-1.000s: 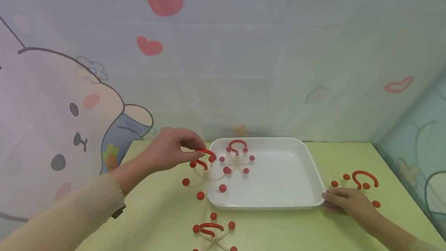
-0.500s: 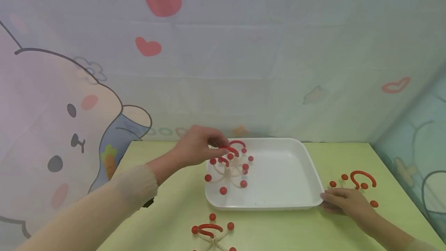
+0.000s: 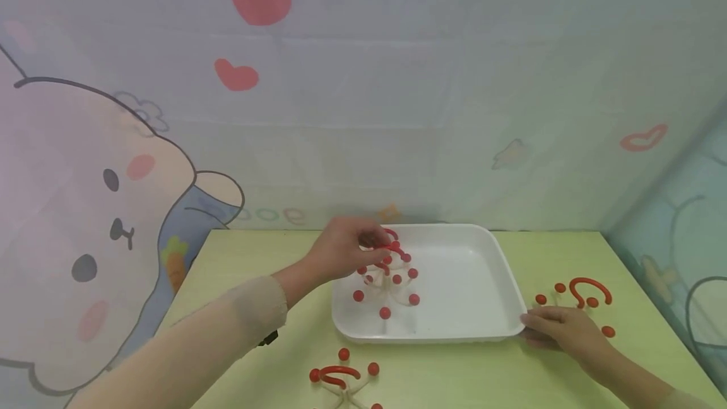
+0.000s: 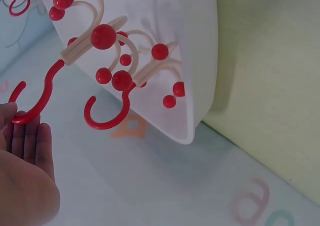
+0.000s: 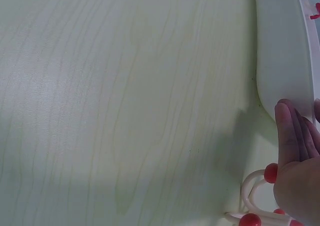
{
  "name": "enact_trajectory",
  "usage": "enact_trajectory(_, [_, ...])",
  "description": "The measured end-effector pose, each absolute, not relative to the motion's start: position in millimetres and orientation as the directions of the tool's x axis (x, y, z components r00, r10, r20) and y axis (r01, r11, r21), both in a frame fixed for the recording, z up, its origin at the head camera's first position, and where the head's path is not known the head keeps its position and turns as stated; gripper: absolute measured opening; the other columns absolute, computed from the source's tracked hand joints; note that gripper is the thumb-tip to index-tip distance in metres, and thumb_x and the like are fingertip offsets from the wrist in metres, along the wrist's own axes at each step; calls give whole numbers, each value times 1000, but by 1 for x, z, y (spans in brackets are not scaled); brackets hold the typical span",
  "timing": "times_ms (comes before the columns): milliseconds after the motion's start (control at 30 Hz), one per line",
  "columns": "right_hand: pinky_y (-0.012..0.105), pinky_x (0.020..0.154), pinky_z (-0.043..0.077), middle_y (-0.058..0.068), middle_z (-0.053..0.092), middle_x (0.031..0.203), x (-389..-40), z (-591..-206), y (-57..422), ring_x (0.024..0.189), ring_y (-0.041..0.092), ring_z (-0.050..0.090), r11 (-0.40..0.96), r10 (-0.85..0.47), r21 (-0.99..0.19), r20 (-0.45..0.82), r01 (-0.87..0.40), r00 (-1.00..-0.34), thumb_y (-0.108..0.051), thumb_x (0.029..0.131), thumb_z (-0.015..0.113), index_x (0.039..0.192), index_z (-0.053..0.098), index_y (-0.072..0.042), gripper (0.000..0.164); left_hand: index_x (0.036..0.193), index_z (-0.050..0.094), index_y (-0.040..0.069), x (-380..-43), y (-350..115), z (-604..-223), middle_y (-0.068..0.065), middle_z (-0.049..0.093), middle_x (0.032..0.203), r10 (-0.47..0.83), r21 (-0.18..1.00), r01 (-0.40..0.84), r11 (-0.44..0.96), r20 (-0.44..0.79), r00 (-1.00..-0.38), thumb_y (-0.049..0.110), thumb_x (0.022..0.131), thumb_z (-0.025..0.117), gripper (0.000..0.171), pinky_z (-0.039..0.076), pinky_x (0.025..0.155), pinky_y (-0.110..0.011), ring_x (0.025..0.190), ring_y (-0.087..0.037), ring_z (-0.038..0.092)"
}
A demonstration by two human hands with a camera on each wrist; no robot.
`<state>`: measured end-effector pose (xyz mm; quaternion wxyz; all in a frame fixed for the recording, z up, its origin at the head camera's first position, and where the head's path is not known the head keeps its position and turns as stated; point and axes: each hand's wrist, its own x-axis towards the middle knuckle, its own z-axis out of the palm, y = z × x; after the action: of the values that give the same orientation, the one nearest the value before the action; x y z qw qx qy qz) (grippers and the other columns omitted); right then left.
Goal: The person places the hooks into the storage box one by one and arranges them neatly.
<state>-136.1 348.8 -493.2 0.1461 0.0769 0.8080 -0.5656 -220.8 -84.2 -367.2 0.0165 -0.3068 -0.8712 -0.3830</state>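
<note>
My left hand [image 3: 341, 250] pinches the red top hook of a multi-arm hanger [image 4: 82, 48] with cream arms and red ball tips. The hanger is upright over the left part of the white tray [image 3: 454, 295]. Close behind it, a second such hanger [image 4: 150, 70] stands in the tray; in the head view the held one and my hand partly cover it. With thumb and fingers my right hand [image 3: 568, 331] grips the tray's front right corner, the fingers lying along the outer wall in the right wrist view.
Another hanger [image 3: 341, 374] stands on the pale green table [image 3: 454, 377] in front of the tray, cut off by the frame edge. Beyond my right hand is one more hanger [image 3: 593, 284], partly hidden. A printed cloth backdrop [image 3: 426, 93] rises behind the table.
My left hand has carried the hanger rightward, from beside the tray's left edge to over its left part, and lowered a little. My right hand stays on the tray corner.
</note>
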Motion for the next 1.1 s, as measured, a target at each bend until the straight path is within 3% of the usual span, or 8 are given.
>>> enact_trajectory(200, [37,85,66,11,78,114,-137,-491,349,96,20,79,356,-37,-887,-330,296,-943,-22,101,77,127,70,12,44,99,81,17,-218,-80,-380,9,77,92,503,662,511,549,227,-834,12,92,86,10,64,89,-36,89,-10,75])
enact_trajectory(667, [36,86,65,9,77,116,-134,-495,350,95,15,78,328,-78,-908,-299,259,-951,-20,103,74,126,70,12,40,94,81,18,-212,-82,-413,14,74,87,517,670,513,536,220,-827,12,92,86,8,63,88,-29,88,-7,74])
enact_trajectory(933, [36,87,65,8,77,115,-134,-495,350,96,15,79,320,-96,-913,-297,253,-950,-20,103,74,127,70,13,41,98,81,17,-211,-82,-424,14,75,89,510,674,494,549,198,-837,12,91,88,11,64,89,-31,90,-8,74])
enact_trajectory(1100, [37,87,65,9,77,116,-134,-496,351,97,15,79,316,-110,-916,-295,248,-949,-20,104,73,126,70,13,41,99,81,17,-210,-82,-426,15,76,90,515,681,499,535,205,-832,12,91,88,12,62,89,-25,90,-6,73])
